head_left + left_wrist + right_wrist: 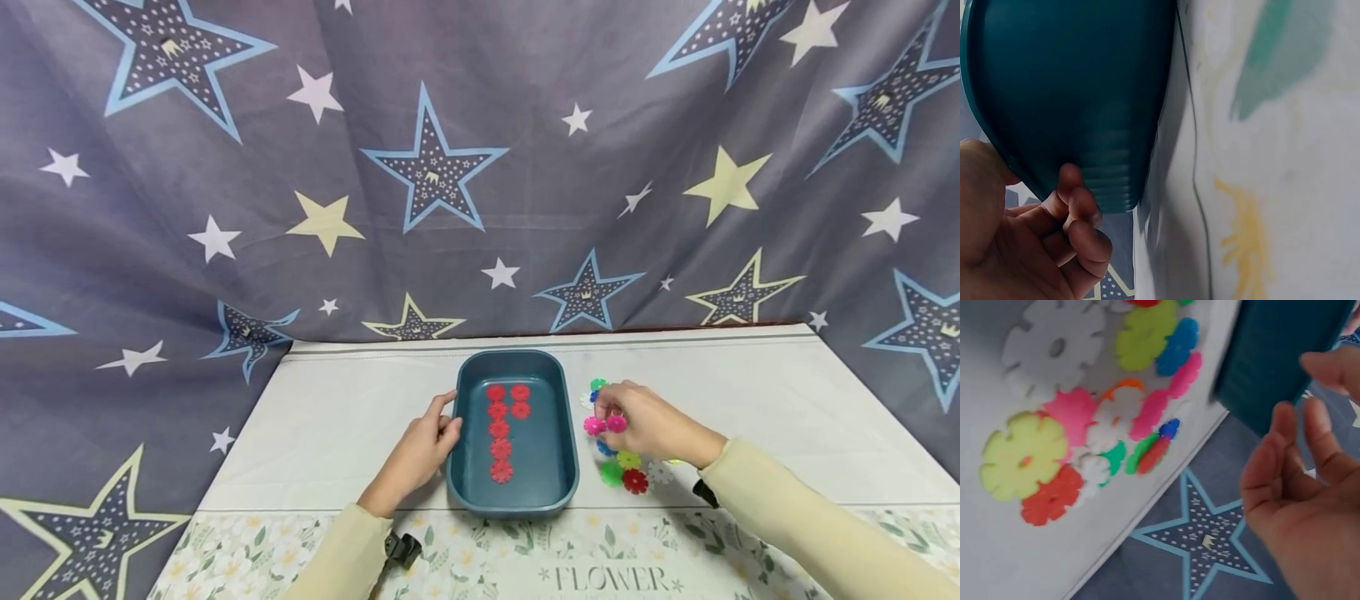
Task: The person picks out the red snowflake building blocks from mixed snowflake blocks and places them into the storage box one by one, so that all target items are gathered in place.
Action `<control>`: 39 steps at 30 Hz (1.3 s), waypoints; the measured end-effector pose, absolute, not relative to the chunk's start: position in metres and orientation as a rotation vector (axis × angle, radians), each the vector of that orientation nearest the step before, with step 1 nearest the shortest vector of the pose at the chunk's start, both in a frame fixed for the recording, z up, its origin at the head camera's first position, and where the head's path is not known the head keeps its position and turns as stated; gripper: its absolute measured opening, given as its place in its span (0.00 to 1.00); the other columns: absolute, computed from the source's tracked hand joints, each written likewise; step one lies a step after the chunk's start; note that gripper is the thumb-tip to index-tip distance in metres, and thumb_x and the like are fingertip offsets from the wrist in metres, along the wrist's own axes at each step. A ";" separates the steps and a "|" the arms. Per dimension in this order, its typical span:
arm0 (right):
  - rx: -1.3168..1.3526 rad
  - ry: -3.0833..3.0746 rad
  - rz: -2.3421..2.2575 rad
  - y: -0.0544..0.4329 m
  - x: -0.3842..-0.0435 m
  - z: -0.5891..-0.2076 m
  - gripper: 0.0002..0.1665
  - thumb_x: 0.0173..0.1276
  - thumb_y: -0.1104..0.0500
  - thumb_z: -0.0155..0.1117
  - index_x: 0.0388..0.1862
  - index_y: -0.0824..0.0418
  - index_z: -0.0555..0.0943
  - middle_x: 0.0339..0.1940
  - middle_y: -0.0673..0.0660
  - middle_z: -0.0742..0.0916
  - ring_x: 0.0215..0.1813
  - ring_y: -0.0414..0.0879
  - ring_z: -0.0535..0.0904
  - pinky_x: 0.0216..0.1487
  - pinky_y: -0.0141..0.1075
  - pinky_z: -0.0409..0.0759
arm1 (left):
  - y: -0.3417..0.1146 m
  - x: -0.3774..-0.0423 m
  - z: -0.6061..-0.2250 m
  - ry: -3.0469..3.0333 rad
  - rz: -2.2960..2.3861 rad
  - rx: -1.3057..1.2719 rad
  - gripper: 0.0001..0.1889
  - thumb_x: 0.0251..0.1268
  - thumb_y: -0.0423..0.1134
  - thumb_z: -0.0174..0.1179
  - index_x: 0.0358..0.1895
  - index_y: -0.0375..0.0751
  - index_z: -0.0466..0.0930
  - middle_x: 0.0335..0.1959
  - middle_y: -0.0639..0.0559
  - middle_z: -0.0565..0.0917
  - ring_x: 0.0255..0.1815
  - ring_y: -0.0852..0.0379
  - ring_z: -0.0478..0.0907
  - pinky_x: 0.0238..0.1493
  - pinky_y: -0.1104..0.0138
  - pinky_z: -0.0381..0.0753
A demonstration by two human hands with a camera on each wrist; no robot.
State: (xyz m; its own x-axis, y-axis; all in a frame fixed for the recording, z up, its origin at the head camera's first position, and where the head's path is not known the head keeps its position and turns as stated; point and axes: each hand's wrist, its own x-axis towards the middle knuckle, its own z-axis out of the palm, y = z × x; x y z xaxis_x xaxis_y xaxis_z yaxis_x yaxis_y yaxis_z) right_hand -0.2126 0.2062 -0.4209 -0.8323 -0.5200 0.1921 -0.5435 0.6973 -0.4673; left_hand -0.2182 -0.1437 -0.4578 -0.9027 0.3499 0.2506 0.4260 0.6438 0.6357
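Note:
A dark teal tray [546, 454] stands in the middle, with several red flower-shaped plastic pieces [500, 449] in two columns on its floor. My left hand [420, 450] grips its left side, the thumb at the rim and curled fingers [1085, 206] against the outer wall. Over a loose spread of coloured flower-shaped pieces right of the tray is my right hand [645, 419]. Two pink pieces [595, 426] show by its thumb and index finger. In the right wrist view the fingertips [1284, 419] are apart, and no piece is visible between them.
Yellow, white, red, green, blue and pink pieces [1025, 456] lie partly overlapping on the white cloth [352, 400]. A floral strip with the word FLOWER [611, 577] runs along the table's front. A grey star-patterned curtain [465, 275] hangs behind the table.

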 end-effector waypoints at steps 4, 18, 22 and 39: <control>0.810 -2.912 0.787 0.217 -0.219 -0.426 0.14 0.51 0.67 0.73 0.36 0.60 0.78 0.33 0.52 0.80 0.37 0.50 0.74 0.38 0.41 0.74 | -0.142 -0.219 -0.458 -2.769 -1.115 -0.649 0.24 0.72 0.38 0.50 0.67 0.34 0.62 0.15 0.61 0.66 0.13 0.66 0.61 0.23 0.68 0.67; 0.678 -3.021 0.788 0.261 -0.225 -0.433 0.15 0.52 0.69 0.73 0.40 0.63 0.82 0.38 0.55 0.82 0.42 0.54 0.77 0.43 0.49 0.76 | -0.141 -0.217 -0.458 -2.757 -1.108 -0.648 0.24 0.72 0.38 0.51 0.67 0.34 0.63 0.15 0.62 0.66 0.14 0.66 0.61 0.24 0.68 0.67; 0.675 -3.029 0.773 0.271 -0.220 -0.435 0.15 0.52 0.68 0.73 0.39 0.62 0.82 0.36 0.54 0.81 0.40 0.53 0.77 0.42 0.48 0.75 | -0.143 -0.216 -0.457 -2.750 -1.113 -0.641 0.23 0.71 0.37 0.52 0.66 0.34 0.63 0.15 0.62 0.66 0.14 0.66 0.62 0.25 0.68 0.68; 0.524 -2.975 0.777 0.278 -0.207 -0.456 0.08 0.55 0.65 0.71 0.35 0.62 0.84 0.27 0.49 0.78 0.27 0.41 0.70 0.29 0.37 0.69 | -0.144 -0.217 -0.456 -2.764 -1.103 -0.632 0.24 0.71 0.38 0.52 0.67 0.34 0.63 0.15 0.62 0.66 0.14 0.66 0.61 0.24 0.68 0.67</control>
